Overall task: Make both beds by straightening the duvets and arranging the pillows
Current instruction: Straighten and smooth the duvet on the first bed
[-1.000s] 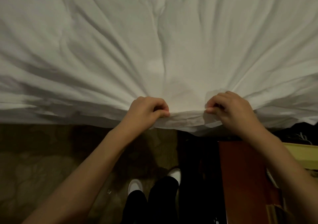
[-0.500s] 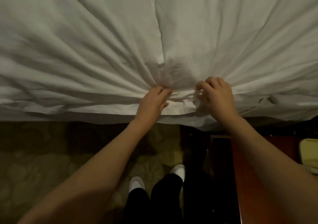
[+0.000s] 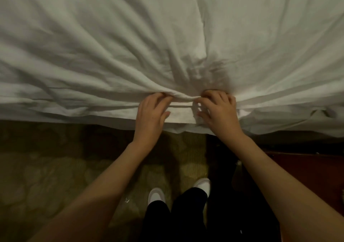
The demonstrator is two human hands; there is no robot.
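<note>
A white duvet (image 3: 130, 46) covers the bed and fills the upper half of the view, its near edge hanging over the side. Creases fan out from a bunched fold between my hands. My left hand (image 3: 150, 115) lies on the duvet just inside the edge, its fingertips curled into the fold and the thumb stretched out to the right. A little to the right, my right hand (image 3: 220, 111) grips the same fold with bent fingers. No pillow is in view.
Patterned olive carpet (image 3: 55, 176) runs along the bed's side. A reddish-brown wooden piece of furniture (image 3: 307, 171) stands at the right, close to the bed. My white shoes (image 3: 155, 195) and black trousers are below, between carpet and furniture.
Both hands have moved from the duvet's hanging edge forward onto the bed and closer together. The fabric between them has bunched into a tighter fold.
</note>
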